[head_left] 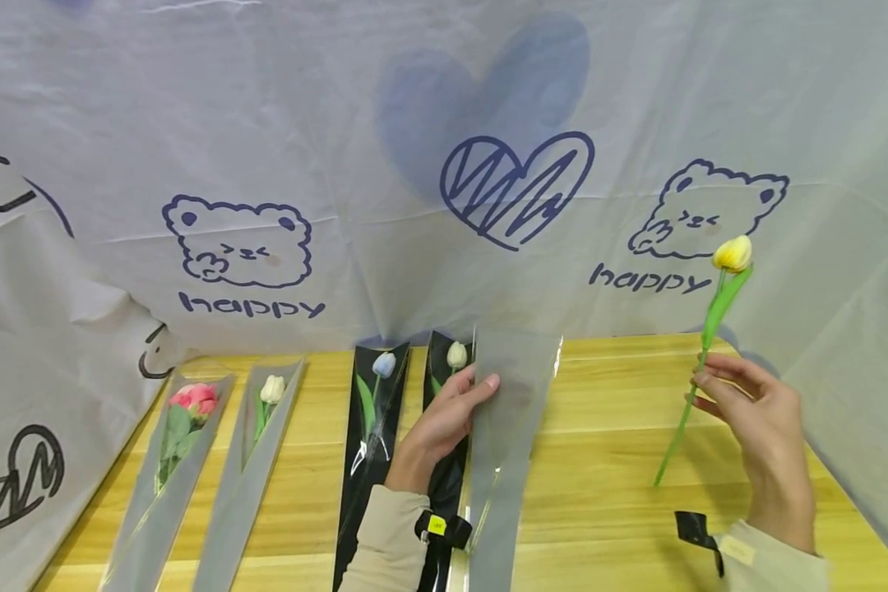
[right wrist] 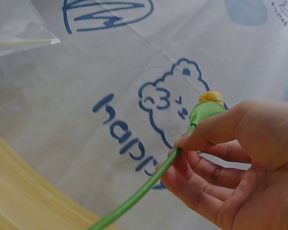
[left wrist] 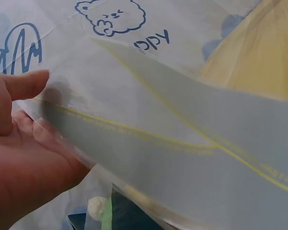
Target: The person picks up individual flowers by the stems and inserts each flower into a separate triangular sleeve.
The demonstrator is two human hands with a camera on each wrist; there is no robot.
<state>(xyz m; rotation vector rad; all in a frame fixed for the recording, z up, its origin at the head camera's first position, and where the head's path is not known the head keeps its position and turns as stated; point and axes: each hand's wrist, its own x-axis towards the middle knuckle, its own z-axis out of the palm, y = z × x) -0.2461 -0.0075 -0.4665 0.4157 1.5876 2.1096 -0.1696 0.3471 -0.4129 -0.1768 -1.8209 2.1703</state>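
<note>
My right hand (head_left: pixel 765 419) pinches the green stem of a yellow tulip (head_left: pixel 733 255) between thumb and fingers. The tulip stands tilted above the table, bloom up, and the lower stem hangs free. In the right wrist view the stem (right wrist: pixel 144 189) runs down left from the fingertips. My left hand (head_left: pixel 447 415) holds a grey flower sleeve (head_left: pixel 506 444) with a clear front by its left edge near the top. The left wrist view shows the thumb (left wrist: pixel 31 85) on the near side and fingers partly behind the film. No flower shows inside this sleeve.
Left of the held sleeve lie two black sleeves, one with a blue tulip (head_left: pixel 384 364), one with a white tulip (head_left: pixel 456 354). Further left, grey sleeves hold another white tulip (head_left: pixel 272 389) and a pink flower (head_left: pixel 194 399). A printed cloth (head_left: pixel 414 271) hangs behind the wooden table (head_left: pixel 599 460).
</note>
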